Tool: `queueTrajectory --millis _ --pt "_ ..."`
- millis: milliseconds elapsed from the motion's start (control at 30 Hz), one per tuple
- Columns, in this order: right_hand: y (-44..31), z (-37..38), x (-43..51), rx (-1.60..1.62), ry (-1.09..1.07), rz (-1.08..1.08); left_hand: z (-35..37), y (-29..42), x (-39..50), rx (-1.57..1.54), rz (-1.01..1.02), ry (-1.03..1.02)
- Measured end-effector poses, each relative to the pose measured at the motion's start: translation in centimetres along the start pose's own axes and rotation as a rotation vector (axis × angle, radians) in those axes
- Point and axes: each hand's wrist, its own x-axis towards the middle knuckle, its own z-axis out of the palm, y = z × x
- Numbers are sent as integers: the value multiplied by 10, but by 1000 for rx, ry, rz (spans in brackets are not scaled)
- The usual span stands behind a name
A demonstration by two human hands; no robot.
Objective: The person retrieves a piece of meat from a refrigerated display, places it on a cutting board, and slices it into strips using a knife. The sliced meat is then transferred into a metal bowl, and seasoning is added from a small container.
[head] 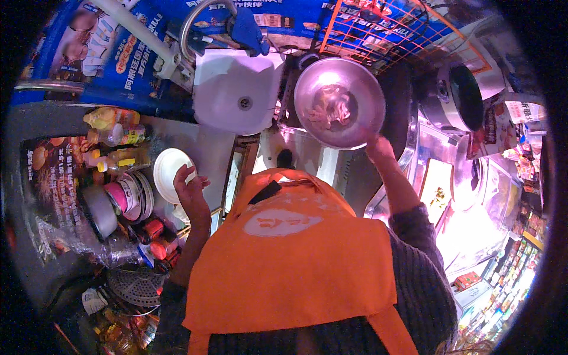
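A large metal bowl (370,88) stands in front of me, right of the sink, with pale, wet-looking food (333,106) lying in its bottom. My right hand (380,151) is closed on the near right rim of this bowl. On the left, my left hand (190,182) is raised over the right edge of a white round bowl (167,168), its fingers apart and slightly curled. Whether its fingertips touch the white bowl is hard to tell. The hand seems to hold nothing.
A white sink (222,88) with a blue cloth (249,33) on its tap lies ahead. Bottles (122,160), stacked bowls (144,195) and a pot (100,213) crowd the left. An orange wire rack (368,31), a dark pan (463,95) and a cutting board (437,179) are at right.
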Motion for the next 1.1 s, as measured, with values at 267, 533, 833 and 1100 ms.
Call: queueTrajectory --millis 267,533,833,1100 --pt "-19 4 30 598 48 -1 -11 0 -13 37 -34 47" --pt "-2 -28 -58 217 -152 -116 -20 -11 -23 0 -83 101" --pt "15 -4 9 124 9 -12 -22 -15 -31 -27 7 84" --pt "-13 20 50 502 51 -128 -46 -11 -2 -49 121 175"
